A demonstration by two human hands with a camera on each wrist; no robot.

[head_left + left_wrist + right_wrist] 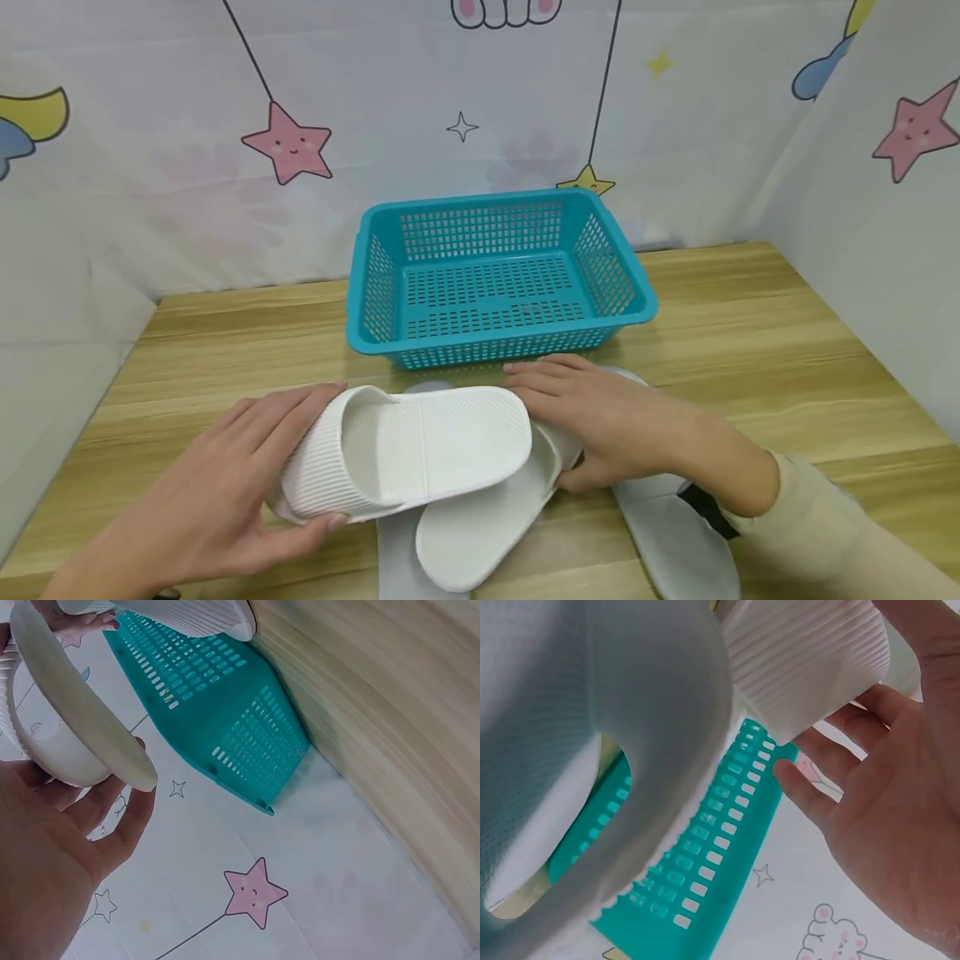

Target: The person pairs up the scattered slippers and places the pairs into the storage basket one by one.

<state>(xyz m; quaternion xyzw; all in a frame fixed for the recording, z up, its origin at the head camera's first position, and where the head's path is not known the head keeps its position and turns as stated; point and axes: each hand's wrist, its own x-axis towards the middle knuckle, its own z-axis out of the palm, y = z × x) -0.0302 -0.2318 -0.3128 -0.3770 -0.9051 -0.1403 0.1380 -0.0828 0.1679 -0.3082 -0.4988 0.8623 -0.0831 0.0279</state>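
Observation:
My left hand (225, 483) grips a white slipper (457, 437) round its ribbed strap, thumb below and fingers over the top. The slipper's heel points right and overlaps a second white slipper (480, 533). My right hand (607, 417) holds that second one at its ribbed strap (810, 667), which is partly hidden under the fingers in the head view. In the left wrist view the first slipper (82, 697) is tilted, held between thumb and fingers. Beneath them lie a grey slipper (400, 550) and, under my right forearm, another grey slipper (686, 533).
A teal plastic basket (498, 342) with perforated walls stands at the back of the wood-grain table (795, 350), just beyond my hands. Behind the table hangs a white cloth (390, 92) printed with stars. More white cloth closes off the right side.

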